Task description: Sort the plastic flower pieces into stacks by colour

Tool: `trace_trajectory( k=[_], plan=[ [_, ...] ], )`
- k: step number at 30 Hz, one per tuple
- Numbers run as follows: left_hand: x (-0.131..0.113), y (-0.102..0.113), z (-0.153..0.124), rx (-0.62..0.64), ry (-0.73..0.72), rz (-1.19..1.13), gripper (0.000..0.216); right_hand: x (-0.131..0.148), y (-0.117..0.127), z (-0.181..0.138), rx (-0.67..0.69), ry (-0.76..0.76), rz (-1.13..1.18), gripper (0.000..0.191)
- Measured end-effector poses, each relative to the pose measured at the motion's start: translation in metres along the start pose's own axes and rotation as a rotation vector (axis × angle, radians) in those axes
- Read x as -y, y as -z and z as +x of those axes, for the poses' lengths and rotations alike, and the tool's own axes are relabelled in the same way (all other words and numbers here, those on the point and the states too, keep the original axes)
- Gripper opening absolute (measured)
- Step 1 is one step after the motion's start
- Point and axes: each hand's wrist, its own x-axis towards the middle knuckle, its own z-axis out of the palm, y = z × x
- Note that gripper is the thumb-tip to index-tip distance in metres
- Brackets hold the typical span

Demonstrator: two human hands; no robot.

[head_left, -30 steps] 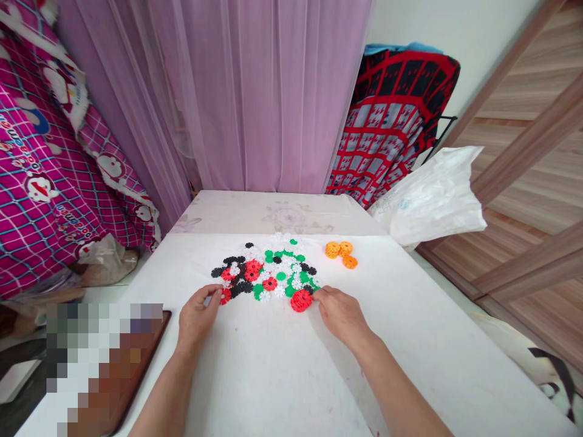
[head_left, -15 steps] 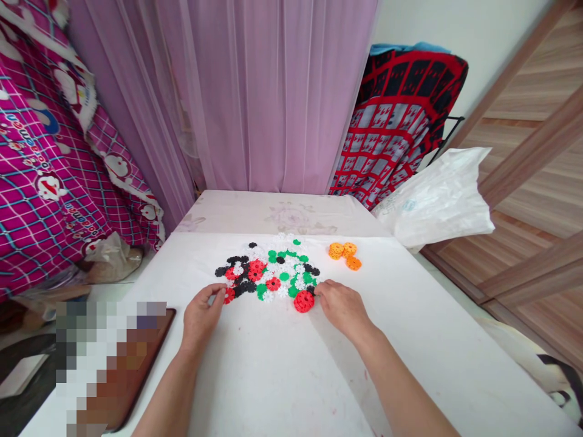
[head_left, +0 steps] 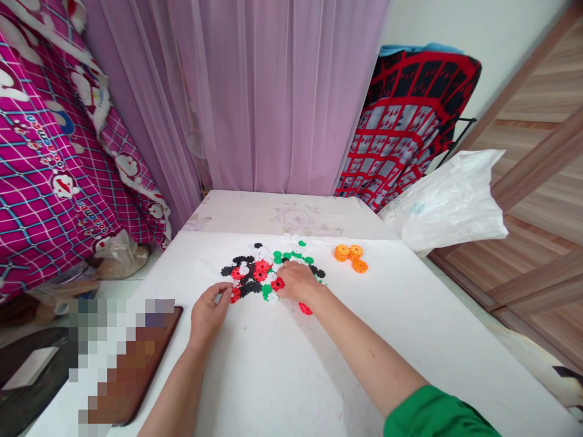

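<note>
A pile of flat snowflake-shaped plastic discs [head_left: 255, 270], red, black, green and white, lies on the white table [head_left: 282, 364]. My right hand [head_left: 296, 282] rests over the pile's middle, fingertips pinched on a red disc [head_left: 277, 283]. A stack of red discs [head_left: 305, 309] shows partly under my right wrist. My left hand [head_left: 208, 312] sits at the pile's near-left edge, thumb and forefinger curled beside a red disc [head_left: 235, 294]. Three orange disc stacks [head_left: 350, 255] sit apart at the right.
A white plastic bag [head_left: 449, 203] lies at the table's right edge. A brown tray [head_left: 150, 352] sits at the near left. A pink curtain, magenta patterned blankets and a red-black blanket stand behind the table. A wooden door is at right.
My right hand has moved left from beside the red stack onto the middle of the pile. My left hand has stayed near the pile's left edge. The view has shifted slightly.
</note>
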Motion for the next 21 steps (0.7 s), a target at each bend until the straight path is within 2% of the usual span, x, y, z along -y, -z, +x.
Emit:
trace_trajectory(
  k=[4,7,10,14,17,21],
  plan=[
    [-0.002,0.001,0.000,0.004,-0.001,-0.013,0.033,-0.004,0.001,0.001,-0.022,0.002,0.007,0.035],
    [-0.002,0.001,-0.001,0.007,0.006,-0.019,0.033,-0.017,0.008,-0.009,-0.069,-0.055,0.084,0.033],
    [-0.003,0.001,-0.001,0.009,0.006,-0.008,0.033,-0.037,0.016,-0.031,-0.116,-0.147,0.234,0.032],
    [-0.004,0.001,-0.001,0.005,-0.004,-0.003,0.033,-0.057,0.019,-0.067,-0.094,-0.184,0.316,0.025],
    [-0.004,0.002,-0.002,0.004,-0.001,-0.005,0.032,-0.059,0.013,-0.085,-0.097,-0.179,0.308,0.021],
    [-0.005,0.002,-0.002,0.004,0.011,-0.009,0.034,-0.052,0.004,-0.090,-0.094,-0.162,0.247,0.019]
  ],
)
